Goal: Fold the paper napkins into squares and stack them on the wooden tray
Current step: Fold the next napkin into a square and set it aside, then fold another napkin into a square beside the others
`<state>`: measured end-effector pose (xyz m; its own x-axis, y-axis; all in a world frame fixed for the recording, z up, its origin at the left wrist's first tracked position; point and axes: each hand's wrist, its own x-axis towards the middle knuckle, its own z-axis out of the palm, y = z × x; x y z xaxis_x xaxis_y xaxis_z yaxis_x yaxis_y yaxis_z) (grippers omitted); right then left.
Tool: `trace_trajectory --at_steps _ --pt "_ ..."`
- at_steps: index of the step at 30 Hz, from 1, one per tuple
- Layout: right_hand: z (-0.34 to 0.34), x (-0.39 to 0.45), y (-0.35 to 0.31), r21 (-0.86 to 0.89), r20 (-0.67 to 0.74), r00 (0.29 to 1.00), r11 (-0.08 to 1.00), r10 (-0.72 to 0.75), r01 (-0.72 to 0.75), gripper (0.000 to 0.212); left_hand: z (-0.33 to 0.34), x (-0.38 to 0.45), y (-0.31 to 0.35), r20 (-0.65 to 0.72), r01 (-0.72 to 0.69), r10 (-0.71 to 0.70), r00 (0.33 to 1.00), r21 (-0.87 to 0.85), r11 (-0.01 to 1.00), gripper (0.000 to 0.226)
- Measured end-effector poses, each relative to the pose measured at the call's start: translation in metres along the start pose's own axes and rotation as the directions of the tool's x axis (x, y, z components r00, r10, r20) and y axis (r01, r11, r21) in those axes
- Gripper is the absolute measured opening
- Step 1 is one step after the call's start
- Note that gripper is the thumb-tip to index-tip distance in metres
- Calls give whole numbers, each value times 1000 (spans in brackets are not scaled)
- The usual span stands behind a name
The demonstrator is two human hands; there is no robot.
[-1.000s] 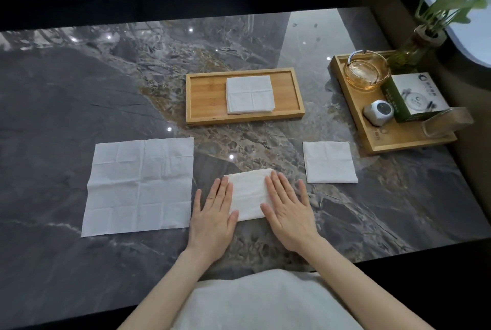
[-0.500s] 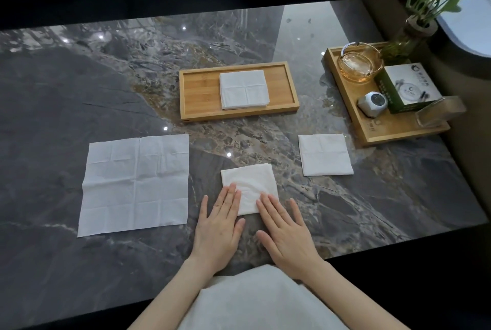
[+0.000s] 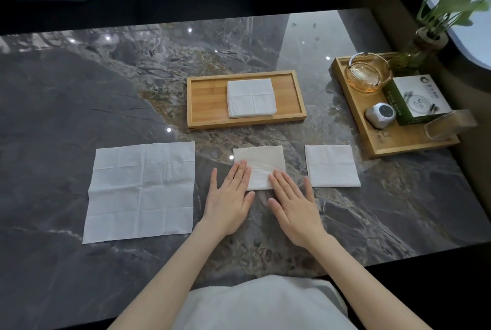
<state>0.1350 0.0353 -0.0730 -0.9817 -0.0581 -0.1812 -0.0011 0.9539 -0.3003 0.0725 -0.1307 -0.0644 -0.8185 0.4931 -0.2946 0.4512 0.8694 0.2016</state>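
Both hands slid back toward desk (image 3: 79, 96) edge; flat, spread fingers (image 3: 240, 173) press folded napkin's (image 3: 261, 162) near edge, gripping nothing. Step: creasing. Next: lift onto wooden tray (image 3: 207, 101) stack beyond fingertips.

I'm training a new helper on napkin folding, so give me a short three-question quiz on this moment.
1. True or false: the wooden tray already holds folded napkins.
2. How many napkins lie on the marble table outside any tray? A) one B) two C) three
3. Fill in: both hands rest flat with fingertips on the ____ napkin.

Key:
1. True. A square stack sits right of the tray's centre.
2. C. The unfolded napkin on the left, the middle folded napkin and the right folded napkin.
3. Middle. The left hand and right hand both touch its near edge, grasping nothing.
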Motion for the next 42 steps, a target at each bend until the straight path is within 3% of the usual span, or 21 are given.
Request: trace_trajectory --at_steps 6,10,12,14,16,19,25,28,32,36,42 --pt "-9 18 1 -7 -11 1000 1000 16 -16 78 -9 14 -2 28 1 0 1000 -37 999 55" --pt "-14 25 -6 -16 -68 997 999 39 -41 65 -16 17 -2 29 -7 10 1000 -105 994 53" --pt "-20 34 -14 1 -111 992 998 54 -55 60 -24 16 -5 -32 -24 17 999 -234 972 48" --pt "-30 45 -25 50 -151 987 998 54 -47 55 -34 14 -10 -189 -54 -30 981 -420 906 40" --pt "-39 58 -41 149 -172 985 989 24 2 43 -44 8 -22 -316 -56 -146 937 -552 832 30" --pt "-46 81 -68 335 -137 989 937 -56 99 28 -59 0 -54 -400 -6 -341 851 -656 755 21" --pt "-33 117 -121 405 -160 980 898 -117 173 20 -58 -21 -143 -459 222 -600 656 -642 734 21" --pt "-17 132 -137 311 -180 976 934 -124 176 28 -42 -32 -170 -409 342 -575 709 -514 787 40" --pt "0 140 -148 141 -162 979 979 -124 147 38 -19 -45 -177 -213 465 -551 807 -345 815 60" --pt "10 143 -146 92 -183 975 985 -128 147 28 -5 -45 -176 -126 521 -570 812 -283 805 68" --pt "11 145 -146 227 -208 972 962 -107 154 7 -5 -44 -173 -108 533 -580 807 -286 796 69"
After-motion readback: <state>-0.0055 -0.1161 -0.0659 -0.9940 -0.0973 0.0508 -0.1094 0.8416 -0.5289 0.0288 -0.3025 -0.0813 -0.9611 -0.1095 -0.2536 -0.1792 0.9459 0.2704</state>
